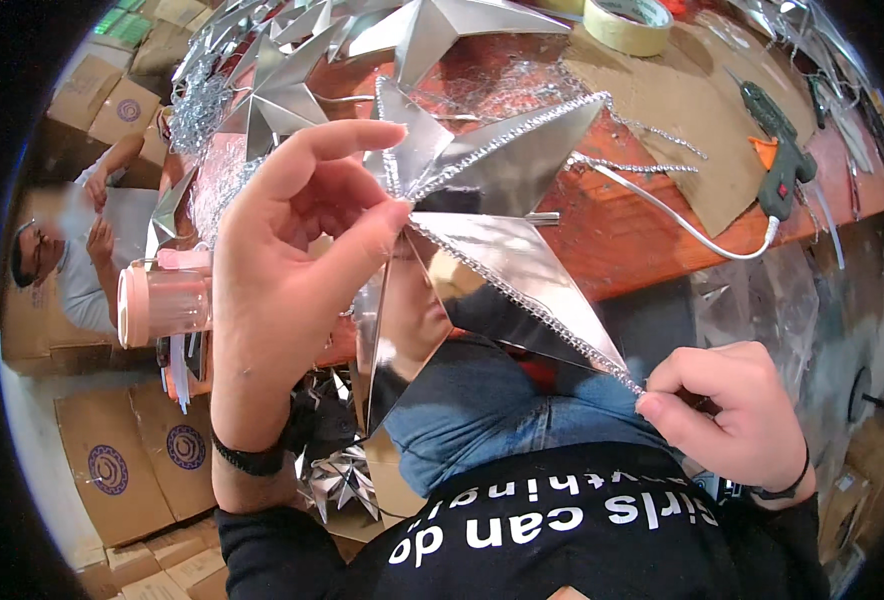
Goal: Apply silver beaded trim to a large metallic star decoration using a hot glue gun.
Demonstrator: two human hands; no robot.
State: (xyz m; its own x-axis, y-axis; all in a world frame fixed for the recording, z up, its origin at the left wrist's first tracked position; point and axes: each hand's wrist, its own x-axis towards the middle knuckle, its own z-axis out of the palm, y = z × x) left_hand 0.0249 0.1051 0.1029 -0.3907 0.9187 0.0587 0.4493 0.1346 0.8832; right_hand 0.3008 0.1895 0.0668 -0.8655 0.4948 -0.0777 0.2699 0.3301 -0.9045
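A shiny silver star (522, 255) is held up over my lap, its mirrored faces folded into ridges. Silver bead trim (522, 292) runs along its ridges from the middle out to the tips. My left hand (297, 235) is closed at the star's middle, its thumb pressing on the trim there. At the lower right tip, my right hand (727, 415) pinches the trim's end between thumb and finger. Loose trim strands (662, 168) trail from another tip over the table. Part of the star's left side is behind my left hand.
A dark green glue gun (780, 165) with a white cord rests at the right on cardboard. Tape roll (627, 22) and more silver stars (432, 35) lie at the back of the red table (652, 245). A pink-lidded jar (167, 303) stands left. Another person (82, 250) sits beyond, near cartons (127, 465).
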